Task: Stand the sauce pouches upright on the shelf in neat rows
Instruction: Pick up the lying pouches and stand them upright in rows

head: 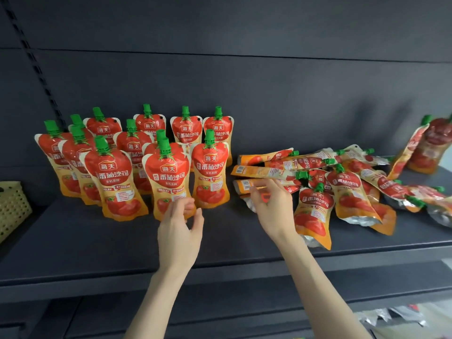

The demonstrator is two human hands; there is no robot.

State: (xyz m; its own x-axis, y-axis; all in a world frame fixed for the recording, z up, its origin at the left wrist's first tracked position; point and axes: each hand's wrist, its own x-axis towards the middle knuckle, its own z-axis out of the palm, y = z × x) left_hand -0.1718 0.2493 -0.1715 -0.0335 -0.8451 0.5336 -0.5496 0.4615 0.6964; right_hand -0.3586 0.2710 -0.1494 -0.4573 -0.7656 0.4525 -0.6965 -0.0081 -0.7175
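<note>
Glossy plastic pouches (168,177), matt shelf (97,243)

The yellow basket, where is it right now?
In the head view, the yellow basket sits at the far left edge, just left of the upright sauce pouches.

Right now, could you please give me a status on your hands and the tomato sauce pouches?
Left hand open beside front upright pouch. Right hand open, reaching onto pile of lying pouches. Upright rows stand left; nothing between hands and pouches.
</note>
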